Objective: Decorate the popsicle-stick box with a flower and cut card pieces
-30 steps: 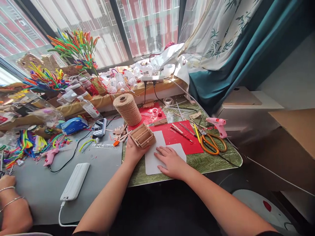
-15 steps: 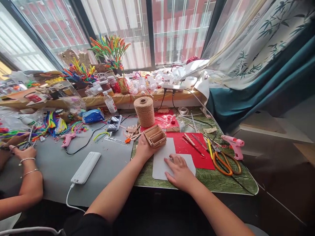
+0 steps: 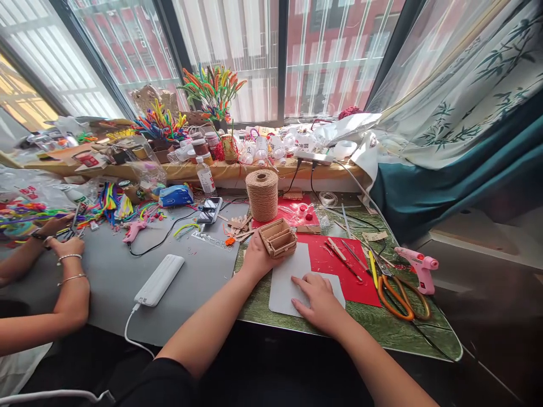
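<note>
Head view. Cupped the small open box of pale wooden sticks (image 3: 278, 237) in the left hand (image 3: 254, 259), fingers closed round its near side, just above the centre of the frame, over the upper left corner of the pale grey rectangular sheet (image 3: 283, 282). Pressed the right hand (image 3: 320, 299) flat and open on that sheet, palm down, gripping nothing.

Kept both holds as a second before. Turned only the gaze leftward, which slid box and hands a little rightward in the frame and brought a co-worker's bangled hands (image 3: 63, 251) in at the left edge. Judged the box merely steadied, nothing added to it.

Left the tan cylindrical twine spool (image 3: 262, 194) just behind the box, the red card sheet (image 3: 339, 263) to its right, and the orange-handled scissors (image 3: 401, 297) and pink glue gun (image 3: 418, 265) untouched at lower right.
</note>
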Motion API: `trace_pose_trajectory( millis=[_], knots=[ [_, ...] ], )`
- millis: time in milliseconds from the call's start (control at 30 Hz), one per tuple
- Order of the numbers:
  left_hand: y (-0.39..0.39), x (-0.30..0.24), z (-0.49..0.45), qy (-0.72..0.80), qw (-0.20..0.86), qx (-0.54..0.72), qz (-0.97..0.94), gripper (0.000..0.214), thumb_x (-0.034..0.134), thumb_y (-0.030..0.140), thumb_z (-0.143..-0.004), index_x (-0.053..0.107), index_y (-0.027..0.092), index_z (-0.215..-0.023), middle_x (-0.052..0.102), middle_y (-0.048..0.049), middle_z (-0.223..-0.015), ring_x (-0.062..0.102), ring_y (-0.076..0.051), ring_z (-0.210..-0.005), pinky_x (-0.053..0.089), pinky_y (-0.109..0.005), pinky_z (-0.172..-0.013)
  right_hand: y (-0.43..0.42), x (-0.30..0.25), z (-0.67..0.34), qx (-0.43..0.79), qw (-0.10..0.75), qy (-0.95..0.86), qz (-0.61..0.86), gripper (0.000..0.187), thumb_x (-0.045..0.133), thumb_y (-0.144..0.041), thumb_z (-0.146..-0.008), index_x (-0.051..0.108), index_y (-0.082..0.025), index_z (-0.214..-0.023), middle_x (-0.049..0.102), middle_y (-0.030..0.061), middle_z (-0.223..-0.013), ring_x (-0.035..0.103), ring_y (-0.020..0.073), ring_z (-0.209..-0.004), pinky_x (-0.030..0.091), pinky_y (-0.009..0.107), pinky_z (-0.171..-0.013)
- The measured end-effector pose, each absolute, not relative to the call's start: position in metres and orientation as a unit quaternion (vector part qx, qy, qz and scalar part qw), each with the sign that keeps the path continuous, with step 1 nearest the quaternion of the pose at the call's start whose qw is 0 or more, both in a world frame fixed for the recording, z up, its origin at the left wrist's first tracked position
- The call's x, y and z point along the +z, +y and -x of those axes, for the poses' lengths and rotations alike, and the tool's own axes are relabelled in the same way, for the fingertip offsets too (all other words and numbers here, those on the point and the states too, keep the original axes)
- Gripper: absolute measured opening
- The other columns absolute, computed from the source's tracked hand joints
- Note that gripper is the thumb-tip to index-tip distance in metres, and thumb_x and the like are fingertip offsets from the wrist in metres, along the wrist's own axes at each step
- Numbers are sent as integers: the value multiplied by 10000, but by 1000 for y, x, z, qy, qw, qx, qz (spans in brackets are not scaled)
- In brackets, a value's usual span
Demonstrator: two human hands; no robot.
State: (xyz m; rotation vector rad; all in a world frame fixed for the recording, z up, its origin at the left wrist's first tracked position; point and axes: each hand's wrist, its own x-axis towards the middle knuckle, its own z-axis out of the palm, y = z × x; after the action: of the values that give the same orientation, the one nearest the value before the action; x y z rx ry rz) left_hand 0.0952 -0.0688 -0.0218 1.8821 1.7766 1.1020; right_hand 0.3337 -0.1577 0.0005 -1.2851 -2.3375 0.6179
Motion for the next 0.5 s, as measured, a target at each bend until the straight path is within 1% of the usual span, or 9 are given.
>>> trace_pose_trajectory(
  millis=[67,100,167,200,233,267,300,400,500],
  knots=[
    [-68,-22,-95,630,133,368,-671,1407,935,477,-573,44,166,-1615,350,-287,-1592,367,-462,-1486,339,-571,-1202,-153,4,-329,305,251,-801,450,284,582,-436,-948,713,-220,-1078,658,81,-915,588,250,-870,484,415,-843],
    [-69,-21,-95,633,125,359,-674,1419,935,479,-572,26,156,-1613,347,-295,-1591,375,-466,-1480,353,-569,-1194,-151,4,-326,368,279,-765,448,291,563,-470,-960,699,-215,-928,632,54,-801,567,216,-755,479,369,-744],
    [-69,-20,-96,641,108,349,-675,1425,934,472,-569,7,159,-1606,364,-285,-1581,401,-460,-1465,385,-565,-1174,-146,1,-318,518,328,-654,443,445,541,-571,-956,573,-219,-685,495,-12,-588,433,147,-533,389,300,-557],
    [-70,-20,-96,643,100,346,-676,1414,930,464,-572,8,173,-1603,382,-267,-1576,418,-447,-1457,400,-558,-1166,-144,-3,-314,585,350,-588,436,508,543,-618,-941,500,-226,-622,417,-40,-526,348,119,-467,329,283,-501],
    [-71,-19,-97,643,94,345,-678,1397,927,454,-575,16,190,-1600,400,-246,-1569,436,-430,-1448,415,-545,-1158,-143,-7,-310,636,368,-527,427,544,553,-650,-922,448,-232,-591,351,-62,-490,274,98,-429,277,274,-466],
    [-72,-18,-97,643,90,344,-678,1375,924,446,-578,32,203,-1596,414,-229,-1564,451,-414,-1439,429,-532,-1150,-142,-11,-306,670,380,-481,419,559,572,-666,-904,426,-235,-579,312,-76,-470,231,86,-411,240,270,-449],
    [-72,-16,-97,643,88,344,-679,1350,922,441,-582,55,212,-1591,425,-217,-1559,464,-402,-1431,441,-519,-1143,-141,-15,-304,685,388,-456,415,558,598,-667,-889,432,-234,-578,303,-82,-459,225,80,-403,222,268,-445],
    [-73,-10,-98,650,100,340,-672,1299,921,443,-583,115,220,-1577,455,-206,-1535,489,-388,-1413,460,-497,-1126,-143,-25,-299,666,369,-485,431,512,657,-634,-872,522,-210,-619,373,-70,-451,296,83,-411,220,260,-456],
    [-77,-1,-97,646,109,343,-673,1300,923,448,-578,117,229,-1575,467,-199,-1528,476,-386,-1422,444,-502,-1139,-144,-26,-297,636,333,-536,444,467,636,-613,-893,573,-200,-685,431,-60,-480,327,90,-430,225,256,-462]
  ],
)
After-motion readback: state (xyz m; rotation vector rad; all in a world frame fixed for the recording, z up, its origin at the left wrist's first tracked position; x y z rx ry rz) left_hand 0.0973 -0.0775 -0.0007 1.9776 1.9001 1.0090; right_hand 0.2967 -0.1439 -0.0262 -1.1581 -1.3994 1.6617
